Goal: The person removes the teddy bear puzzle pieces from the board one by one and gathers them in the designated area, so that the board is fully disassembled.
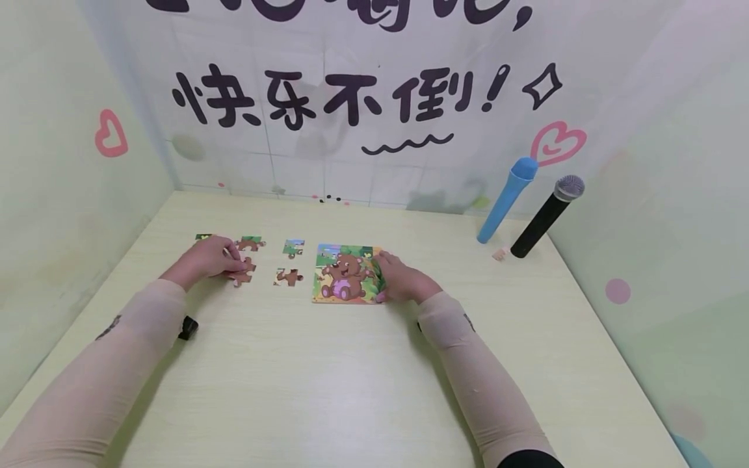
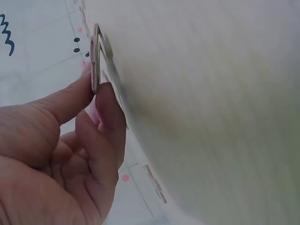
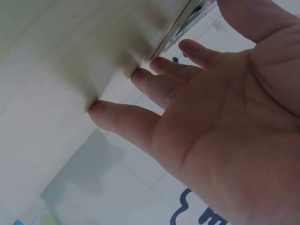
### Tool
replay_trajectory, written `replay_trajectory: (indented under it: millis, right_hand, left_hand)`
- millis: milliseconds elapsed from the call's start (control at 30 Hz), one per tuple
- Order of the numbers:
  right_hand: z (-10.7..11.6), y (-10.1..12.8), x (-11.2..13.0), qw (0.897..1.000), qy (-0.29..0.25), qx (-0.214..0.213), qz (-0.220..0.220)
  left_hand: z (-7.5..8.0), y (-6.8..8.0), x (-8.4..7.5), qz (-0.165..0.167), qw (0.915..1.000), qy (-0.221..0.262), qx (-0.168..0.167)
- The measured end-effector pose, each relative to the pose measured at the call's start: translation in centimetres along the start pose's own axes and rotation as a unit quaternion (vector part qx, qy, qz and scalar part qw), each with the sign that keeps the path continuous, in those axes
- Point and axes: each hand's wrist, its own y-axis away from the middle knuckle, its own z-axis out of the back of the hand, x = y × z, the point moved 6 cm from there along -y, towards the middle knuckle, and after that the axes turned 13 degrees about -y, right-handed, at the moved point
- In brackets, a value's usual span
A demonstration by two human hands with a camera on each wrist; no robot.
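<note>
Between thumb and fingertip, my left hand (image 1: 207, 258) pinches a brown jigsaw piece (image 2: 95, 58), which the left wrist view shows edge-on, tilted up at the table. A square bear picture (image 1: 344, 276) lies flat in the middle. At its right edge rests my right hand (image 1: 405, 278), with fingers spread and fairly straight, fingertips down at the tabletop. Loose jigsaw pieces lie left of the picture: a green-and-blue piece (image 1: 294, 247), a brown bear piece (image 1: 289, 277) and a green-and-brown piece (image 1: 250, 243). Another piece (image 1: 203, 236) is partly hidden behind my left hand.
A blue microphone (image 1: 506, 201) and a black microphone (image 1: 544, 221) stand tilted at the back right of the table (image 1: 328, 377). Beside them lies a small pinkish scrap (image 1: 499, 254). A printed banner (image 1: 328, 149) hangs behind, with walls on both sides.
</note>
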Motion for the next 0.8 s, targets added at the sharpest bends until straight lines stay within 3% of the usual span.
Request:
replay_trajectory:
  millis: [433,800]
  right_hand:
    - [-0.15,-0.17,-0.43,1.000,0.003,0.001,0.001]
    - [-0.14,-0.33,-0.24,1.000,0.011,-0.007,0.005]
  left_hand:
    - [-0.12,0.69,-0.45,0.051,0.9980,-0.035,-0.013]
    - [0.21,0.82,-0.55,0.028,0.9995,-0.013,0.002]
